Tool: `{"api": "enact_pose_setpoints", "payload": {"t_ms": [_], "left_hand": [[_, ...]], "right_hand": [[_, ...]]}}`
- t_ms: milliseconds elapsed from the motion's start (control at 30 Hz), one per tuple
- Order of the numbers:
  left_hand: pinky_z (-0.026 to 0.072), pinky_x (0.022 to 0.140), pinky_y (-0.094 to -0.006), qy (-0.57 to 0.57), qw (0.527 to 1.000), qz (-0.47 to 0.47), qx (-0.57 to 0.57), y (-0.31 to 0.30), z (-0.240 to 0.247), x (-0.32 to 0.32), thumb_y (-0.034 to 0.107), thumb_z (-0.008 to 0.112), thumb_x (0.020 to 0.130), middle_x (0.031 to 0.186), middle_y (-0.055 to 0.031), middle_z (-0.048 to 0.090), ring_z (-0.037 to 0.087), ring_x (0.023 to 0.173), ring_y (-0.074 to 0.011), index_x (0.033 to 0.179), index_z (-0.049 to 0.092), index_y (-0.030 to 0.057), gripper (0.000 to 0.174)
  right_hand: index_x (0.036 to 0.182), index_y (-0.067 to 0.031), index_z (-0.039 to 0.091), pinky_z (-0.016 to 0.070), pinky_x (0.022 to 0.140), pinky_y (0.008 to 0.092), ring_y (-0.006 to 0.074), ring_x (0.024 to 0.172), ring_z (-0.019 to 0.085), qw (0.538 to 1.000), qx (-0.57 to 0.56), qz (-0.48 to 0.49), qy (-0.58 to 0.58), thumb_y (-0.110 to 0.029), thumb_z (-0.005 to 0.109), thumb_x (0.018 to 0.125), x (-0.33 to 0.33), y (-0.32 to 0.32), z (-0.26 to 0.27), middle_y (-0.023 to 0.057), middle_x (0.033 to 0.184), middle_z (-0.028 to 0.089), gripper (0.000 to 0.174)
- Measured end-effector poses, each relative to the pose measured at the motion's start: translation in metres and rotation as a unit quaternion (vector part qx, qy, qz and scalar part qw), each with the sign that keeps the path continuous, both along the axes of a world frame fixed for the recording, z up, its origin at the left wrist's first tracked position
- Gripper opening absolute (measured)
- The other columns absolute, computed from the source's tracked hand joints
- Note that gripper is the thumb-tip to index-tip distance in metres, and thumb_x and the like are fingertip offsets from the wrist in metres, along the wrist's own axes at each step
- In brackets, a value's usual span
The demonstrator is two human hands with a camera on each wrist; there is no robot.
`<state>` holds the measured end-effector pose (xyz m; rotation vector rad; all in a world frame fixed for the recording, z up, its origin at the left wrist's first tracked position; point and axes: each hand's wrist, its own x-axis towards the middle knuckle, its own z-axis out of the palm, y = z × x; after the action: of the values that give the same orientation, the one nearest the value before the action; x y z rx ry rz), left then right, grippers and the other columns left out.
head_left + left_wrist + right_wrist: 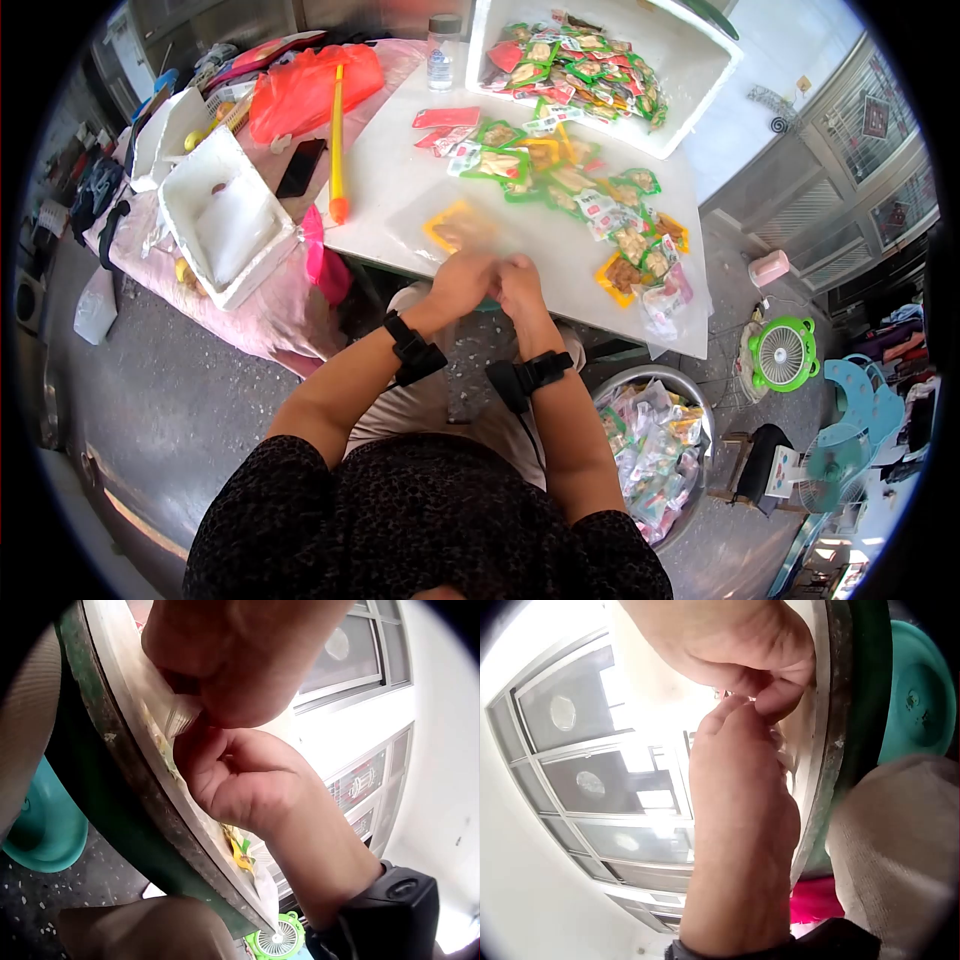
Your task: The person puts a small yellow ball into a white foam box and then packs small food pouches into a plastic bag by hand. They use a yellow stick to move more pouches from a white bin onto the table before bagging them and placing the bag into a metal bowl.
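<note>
Both hands meet at the near edge of the white table (400, 195), low in the middle of the head view. The left hand (462, 283) pinches the mouth of a clear bag (458, 228) between thumb and fingers, and the left wrist view shows the film caught there (180, 720). The right hand (522, 288) sits knuckle to knuckle against it, fingers curled and nipping the same edge. The bag lies flat on the table just beyond the hands, with a yellow-rimmed packet (448, 230) showing through it.

At the far left of the frame an open foam box (225, 215) rests on a pink cloth. Next to it, further up, are a red plastic bag (310, 85), a black phone (300, 167) and a yellow stick (338, 130) lying along the table's left edge. A small bottle (441, 52) stands at top centre. To the right of the hands a loose spread of snack packets (575, 190) — green, red and orange — trails across the table from a second foam box (705, 80), which is heaped with more. Down at the lower right a metal basin (640, 375) on the floor holds filled bags, and a green fan (783, 352) lies just beyond it.
</note>
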<state>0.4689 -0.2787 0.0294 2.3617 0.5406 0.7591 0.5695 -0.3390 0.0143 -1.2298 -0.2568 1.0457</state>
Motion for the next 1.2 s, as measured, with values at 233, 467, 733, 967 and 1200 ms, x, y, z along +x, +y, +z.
{"api": "enact_pose_setpoints", "payload": {"t_ms": [233, 467, 733, 967, 1200], "left_hand": [[0.0416, 0.067, -0.0373, -0.015, 0.999, 0.035, -0.036, 0.007, -0.016, 0.008, 0.005, 0.047, 0.069, 0.079, -0.0168, 0.053, 0.051, 0.077, -0.0327, 0.088, 0.053, 0.0030, 0.020], [0.0408, 0.063, -0.0409, -0.021, 0.999, 0.029, 0.015, 0.005, -0.022, 0.007, 0.006, 0.048, 0.066, 0.073, -0.0159, 0.051, 0.049, 0.072, -0.0339, 0.079, 0.052, 0.0038, 0.014], [0.0408, 0.063, -0.0403, -0.034, 0.999, 0.027, 0.024, 0.005, -0.027, 0.007, 0.005, 0.048, 0.065, 0.072, -0.0148, 0.050, 0.049, 0.071, -0.0332, 0.077, 0.052, 0.0041, 0.013], [0.0419, 0.065, -0.0370, -0.013, 0.999, 0.029, 0.028, 0.008, -0.029, 0.007, 0.005, 0.050, 0.065, 0.076, -0.0151, 0.053, 0.051, 0.074, -0.0313, 0.080, 0.053, 0.0019, 0.015], [0.0417, 0.068, -0.0372, 0.013, 0.999, 0.032, 0.037, 0.006, -0.026, 0.007, 0.007, 0.050, 0.066, 0.079, -0.0163, 0.052, 0.050, 0.078, -0.0316, 0.082, 0.053, 0.0009, 0.018]], "right_hand": [[0.084, 0.0007, 0.050, 0.0443, 0.056, 0.0334, 0.0246, 0.067, 0.053, 0.972, -0.048, -0.041, -0.225, -0.004, 0.047, 0.073, 0.002, 0.008, 0.001, 0.0122, 0.075, 0.052, 0.012], [0.095, -0.0009, 0.051, 0.0390, 0.075, 0.0442, 0.0328, 0.097, 0.045, 0.589, -0.355, -0.090, -0.720, -0.025, 0.058, 0.068, 0.093, -0.076, 0.028, 0.0160, 0.101, 0.052, 0.037], [0.097, 0.0000, 0.049, 0.0357, 0.080, 0.0443, 0.0325, 0.101, 0.043, 0.555, -0.381, 0.015, -0.739, -0.031, 0.060, 0.065, 0.056, -0.080, 0.016, 0.0177, 0.099, 0.052, 0.045], [0.094, -0.0039, 0.048, 0.0384, 0.075, 0.0419, 0.0301, 0.095, 0.046, 0.733, -0.148, 0.036, -0.663, -0.021, 0.061, 0.064, 0.047, -0.075, 0.015, 0.0157, 0.097, 0.049, 0.037], [0.099, -0.0034, 0.047, 0.0415, 0.072, 0.0418, 0.0328, 0.091, 0.048, 0.711, -0.152, 0.055, -0.685, -0.020, 0.059, 0.065, 0.013, -0.067, 0.022, 0.0170, 0.100, 0.049, 0.040]]}}
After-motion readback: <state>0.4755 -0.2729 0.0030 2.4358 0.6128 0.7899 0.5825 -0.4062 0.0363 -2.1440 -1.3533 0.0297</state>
